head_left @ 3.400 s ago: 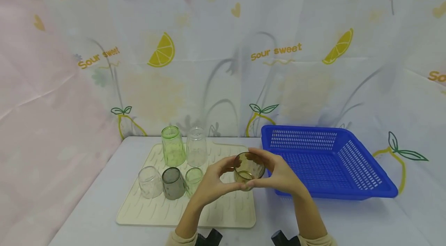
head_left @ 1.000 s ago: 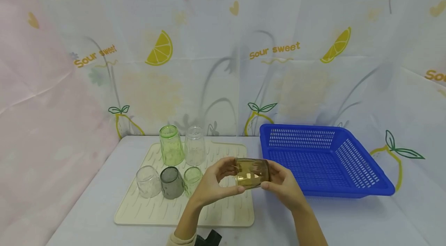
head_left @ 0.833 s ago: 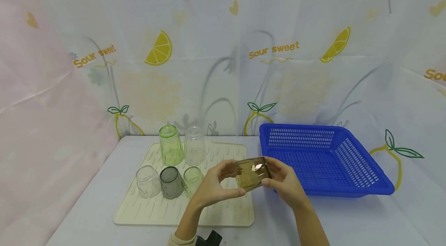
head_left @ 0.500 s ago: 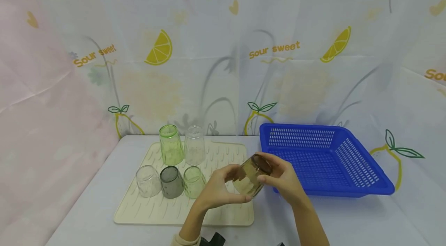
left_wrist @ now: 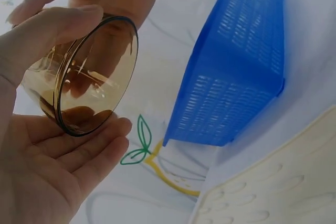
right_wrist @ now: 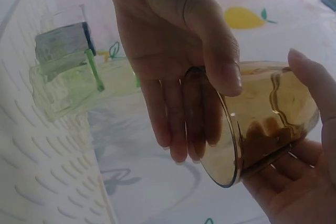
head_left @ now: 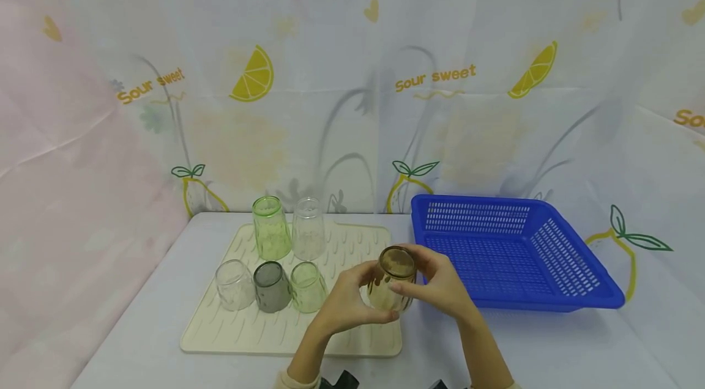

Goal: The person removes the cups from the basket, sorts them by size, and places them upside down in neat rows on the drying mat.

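An amber glass tumbler [head_left: 398, 262] is in both hands above the mat's right edge, turned with its thick base up and its mouth down. My left hand [head_left: 350, 302] grips it low, its thumb and fingers at the rim in the left wrist view. Higher up, near the base, my right hand [head_left: 440, 284] holds it with the thumb across the near side. In the right wrist view the tumbler [right_wrist: 262, 121] shows its open mouth towards the ribbed cream drying mat [head_left: 253, 337].
On the mat stand a tall green glass [head_left: 272, 230], a tall clear glass [head_left: 308, 231], a short clear glass [head_left: 235, 285], a grey glass [head_left: 273, 288] and a pale green glass [head_left: 308, 288]. A blue plastic basket [head_left: 512, 303] sits to the right, close beside the right hand.
The amber tumbler has turned over from mouth up, through lying sideways, to mouth down. My right hand has shifted up around its base, while my left hand keeps its hold near the rim.
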### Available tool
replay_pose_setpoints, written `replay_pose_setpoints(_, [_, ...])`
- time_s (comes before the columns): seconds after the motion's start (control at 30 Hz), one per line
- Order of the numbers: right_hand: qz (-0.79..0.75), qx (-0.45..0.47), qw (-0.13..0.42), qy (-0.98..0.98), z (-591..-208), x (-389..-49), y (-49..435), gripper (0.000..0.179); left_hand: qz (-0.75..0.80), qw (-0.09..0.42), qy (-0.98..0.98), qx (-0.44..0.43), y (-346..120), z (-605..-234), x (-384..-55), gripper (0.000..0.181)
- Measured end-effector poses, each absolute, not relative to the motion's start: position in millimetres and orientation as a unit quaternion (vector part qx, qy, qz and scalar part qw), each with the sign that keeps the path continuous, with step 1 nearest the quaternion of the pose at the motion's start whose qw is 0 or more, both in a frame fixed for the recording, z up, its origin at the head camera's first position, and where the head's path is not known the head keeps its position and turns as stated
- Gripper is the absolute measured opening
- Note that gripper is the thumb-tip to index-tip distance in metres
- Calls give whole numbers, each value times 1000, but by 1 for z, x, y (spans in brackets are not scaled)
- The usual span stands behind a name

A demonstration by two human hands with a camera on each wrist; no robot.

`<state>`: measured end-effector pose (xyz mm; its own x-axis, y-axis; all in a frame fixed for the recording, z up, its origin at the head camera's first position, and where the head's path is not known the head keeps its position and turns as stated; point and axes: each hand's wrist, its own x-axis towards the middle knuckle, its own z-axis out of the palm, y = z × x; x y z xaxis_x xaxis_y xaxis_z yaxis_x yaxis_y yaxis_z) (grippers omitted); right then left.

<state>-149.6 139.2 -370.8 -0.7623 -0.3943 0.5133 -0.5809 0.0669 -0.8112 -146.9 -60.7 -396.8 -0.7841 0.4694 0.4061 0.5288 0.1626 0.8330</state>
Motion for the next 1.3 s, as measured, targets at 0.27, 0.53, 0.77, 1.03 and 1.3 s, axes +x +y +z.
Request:
replay_pose_setpoints(0.27, [593,282,120,-745,-380,-154,134,49,-584,47,-768,-257,-71,-414,-137,52])
replay_pose_setpoints(0.53, [609,254,99,-745,-395,-162,122,50,-537,83,-806,-235,-103,-424,-123,35])
replay_pose_setpoints(0.77, [612,242,78,-749,-405,-169,111,52,-524,120,-821,-190,-132,-431,-108,28])
replay_pose_setpoints(1.03, [618,220,44,-754,-415,-179,98,55,-484,195,-845,-114,-166,-442,-97,31])
replay_pose_setpoints(1.3, [613,232,20,-755,-430,-187,83,55,-376,317,-869,-47,-216,-451,-88,35])
